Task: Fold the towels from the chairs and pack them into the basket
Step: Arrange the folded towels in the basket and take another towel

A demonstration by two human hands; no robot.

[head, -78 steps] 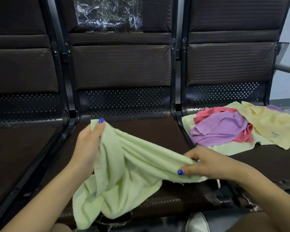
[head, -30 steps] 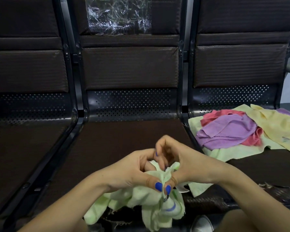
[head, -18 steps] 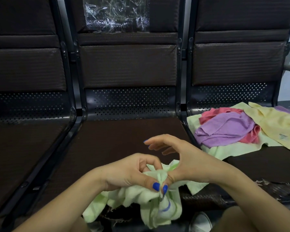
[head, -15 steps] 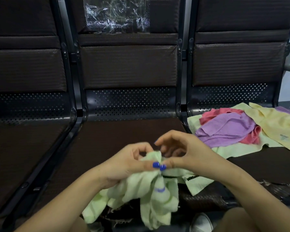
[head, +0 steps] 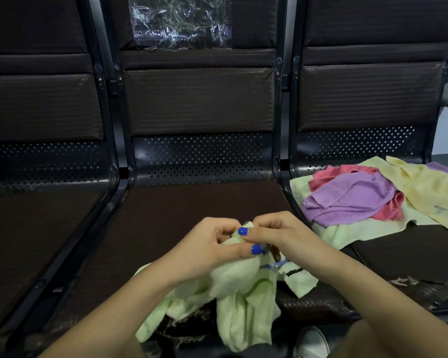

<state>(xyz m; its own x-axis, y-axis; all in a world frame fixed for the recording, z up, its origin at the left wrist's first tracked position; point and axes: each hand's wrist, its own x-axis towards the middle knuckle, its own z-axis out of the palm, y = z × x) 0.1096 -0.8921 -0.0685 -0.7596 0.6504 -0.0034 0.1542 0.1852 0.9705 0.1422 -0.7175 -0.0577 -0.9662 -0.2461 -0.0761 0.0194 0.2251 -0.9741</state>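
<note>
Together, both hands (head: 243,244) pinch the bunched green towel (head: 241,293) over the chair seat (head: 166,208).

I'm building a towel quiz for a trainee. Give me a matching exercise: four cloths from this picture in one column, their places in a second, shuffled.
Things:
1. light green terry towel
2. purple cloth
3. pink cloth
4. pale yellow towel

Places:
A. partly under the purple cloth
B. rightmost in the pile
C. gripped by both hands
D. on top of the pink cloth

Pairs: 1-C, 2-D, 3-A, 4-B
</note>
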